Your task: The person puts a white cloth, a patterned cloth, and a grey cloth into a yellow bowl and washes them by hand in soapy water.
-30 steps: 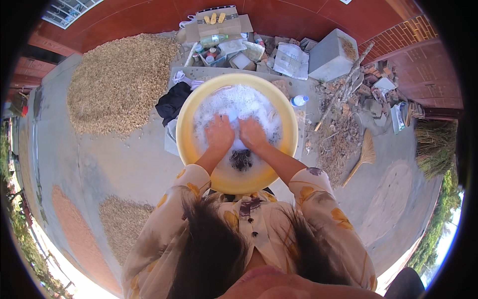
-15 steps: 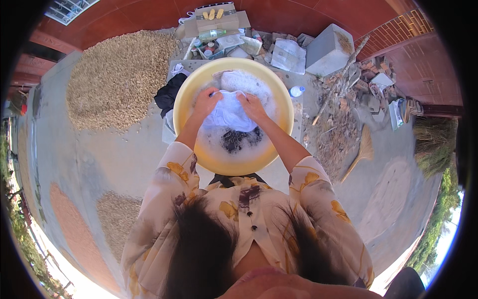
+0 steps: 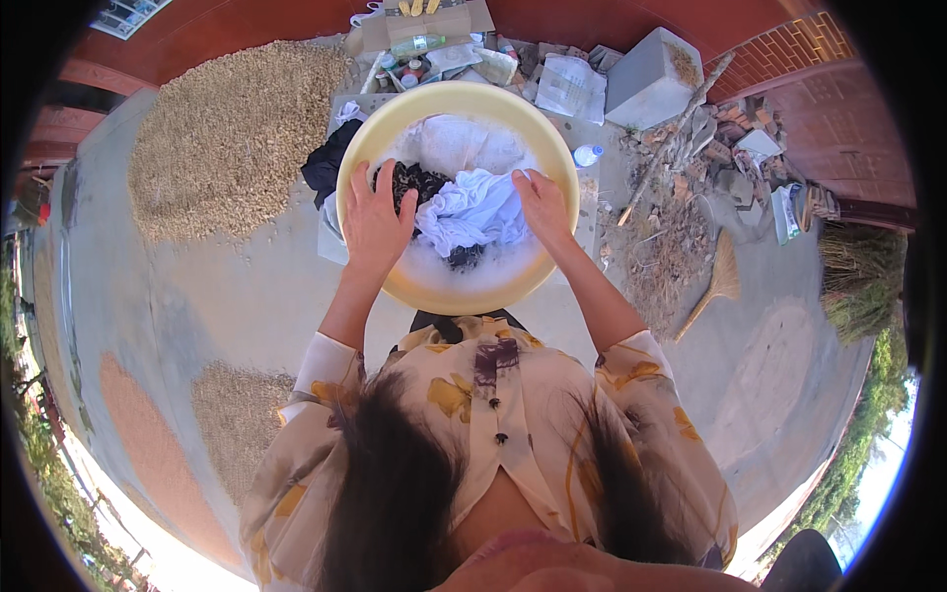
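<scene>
A: What is the ground like here?

B: It is a grey concrete yard (image 3: 197,296) with a red wall along the top of the picture. In the upper left lies a big heap of yellow-brown grain (image 3: 232,133). A smaller patch of grain (image 3: 237,414) is at the lower left.

A: And in the middle?

B: A big round yellow tub (image 3: 464,286) sits in the upper middle. It has foamy water in it. A white cloth (image 3: 473,209) is bunched up in the middle of the tub, and a dark speckled cloth (image 3: 414,183) pokes out from under it on the left.

A: Where are the hands?

B: The left hand (image 3: 377,222) is at the left side of the tub, fingers spread wide and flat, pressing on the dark cloth by the rim. The right hand (image 3: 541,207) is just right of the white cloth, fingers close together, pushing on its edge. I cannot tell if it is gripping it.

A: What is behind the tub?

B: A dark bundle of clothes (image 3: 326,168) lies just left of the tub. Bottles and bags (image 3: 434,54) are at the top middle.

A: And on the right?

B: A grey block (image 3: 646,74) is in the upper right, then a pile of rubble (image 3: 710,158). Lower down, right of the middle, lies a straw broom (image 3: 718,281).
</scene>
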{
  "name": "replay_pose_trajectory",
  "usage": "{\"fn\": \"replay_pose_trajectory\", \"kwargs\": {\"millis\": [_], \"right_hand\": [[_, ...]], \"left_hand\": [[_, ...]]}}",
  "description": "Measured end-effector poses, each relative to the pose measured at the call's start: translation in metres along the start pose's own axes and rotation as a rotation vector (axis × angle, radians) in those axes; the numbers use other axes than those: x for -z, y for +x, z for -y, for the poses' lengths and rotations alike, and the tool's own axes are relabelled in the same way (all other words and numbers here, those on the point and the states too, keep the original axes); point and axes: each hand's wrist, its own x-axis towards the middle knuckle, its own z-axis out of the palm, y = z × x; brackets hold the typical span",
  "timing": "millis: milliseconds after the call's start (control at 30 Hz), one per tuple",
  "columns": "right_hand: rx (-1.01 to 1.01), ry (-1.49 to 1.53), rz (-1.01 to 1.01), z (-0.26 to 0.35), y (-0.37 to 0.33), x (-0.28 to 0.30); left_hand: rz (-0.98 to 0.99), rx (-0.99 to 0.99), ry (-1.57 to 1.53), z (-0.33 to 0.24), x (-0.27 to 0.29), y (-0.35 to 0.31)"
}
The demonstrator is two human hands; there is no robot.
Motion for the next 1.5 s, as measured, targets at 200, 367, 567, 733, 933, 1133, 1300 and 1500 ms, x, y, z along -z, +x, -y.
{"fn": "replay_pose_trajectory", "kwargs": {"millis": [200,367,567,733,933,1133,1300,1500], "right_hand": [[0.309,-0.441,-0.154,0.009,0.03,-0.073],[0.199,-0.525,-0.032,0.017,0.056,-0.081],[0.21,-0.345,0.125,-0.016,0.105,-0.096],[0.159,-0.324,0.034,-0.052,0.12,-0.111],[0.542,-0.285,-0.023,0.004,0.076,-0.018],[0.645,-0.252,0.19,0.04,0.048,-0.017],[0.76,-0.495,0.255,0.05,0.059,-0.033],[0.749,-0.56,0.303,0.051,0.065,-0.04]], "left_hand": [[0.169,-0.022,0.187,-0.022,-0.081,0.012],[0.346,0.155,0.129,-0.008,-0.112,0.041],[0.268,0.06,0.093,0.039,-0.176,0.053],[0.035,-0.155,0.049,0.056,-0.2,0.047],[0.143,-0.005,0.013,0.042,-0.175,0.059],[0.167,0.108,0.089,0.025,-0.155,0.064],[0.127,0.07,0.018,0.028,-0.157,0.063],[0.082,0.085,0.007,0.026,-0.158,0.059]]}}
